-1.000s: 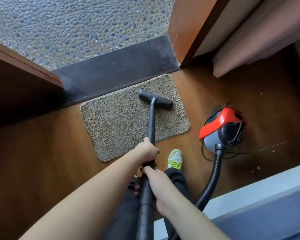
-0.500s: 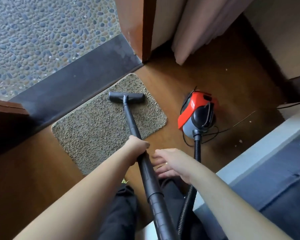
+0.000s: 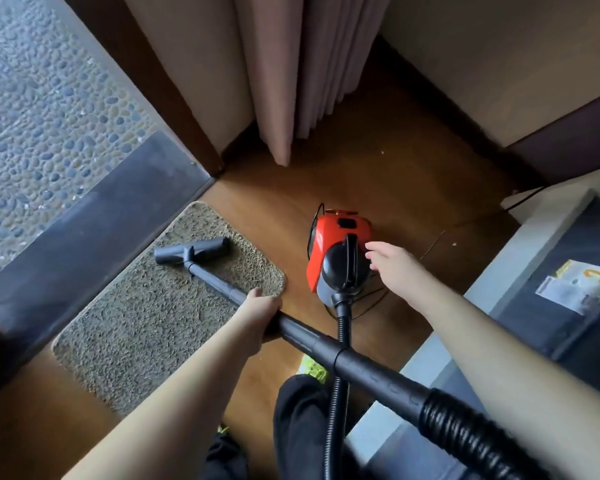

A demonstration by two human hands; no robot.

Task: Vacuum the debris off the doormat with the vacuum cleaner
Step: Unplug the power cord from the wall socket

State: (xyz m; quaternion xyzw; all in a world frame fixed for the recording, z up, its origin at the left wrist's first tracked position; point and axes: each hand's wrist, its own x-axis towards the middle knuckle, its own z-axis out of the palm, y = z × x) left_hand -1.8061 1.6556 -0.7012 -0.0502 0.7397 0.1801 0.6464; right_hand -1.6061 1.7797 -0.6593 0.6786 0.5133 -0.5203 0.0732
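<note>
A beige, coarse doormat [image 3: 146, 317] lies on the wooden floor by the dark door sill. The vacuum's black floor nozzle [image 3: 191, 251] rests on the mat's far right corner. My left hand [image 3: 257, 313] is shut around the black wand [image 3: 326, 344], which runs from the nozzle down to the ribbed hose at the lower right. The red and black vacuum cleaner body [image 3: 336, 251] stands on the floor right of the mat. My right hand [image 3: 392, 265] hovers open beside the body's black handle, touching nothing that I can see.
A pink curtain [image 3: 291, 71] hangs behind the vacuum. A grey-blue upholstered piece [image 3: 548, 306] with a paper label fills the right. A thin black cord [image 3: 371, 303] coils on the floor by the vacuum. My green shoe [image 3: 314, 367] and dark trouser leg are below the wand.
My right hand let go of the wand and reached out to the vacuum body. My view swung right. The left hand still holds the wand, nozzle still on the mat.
</note>
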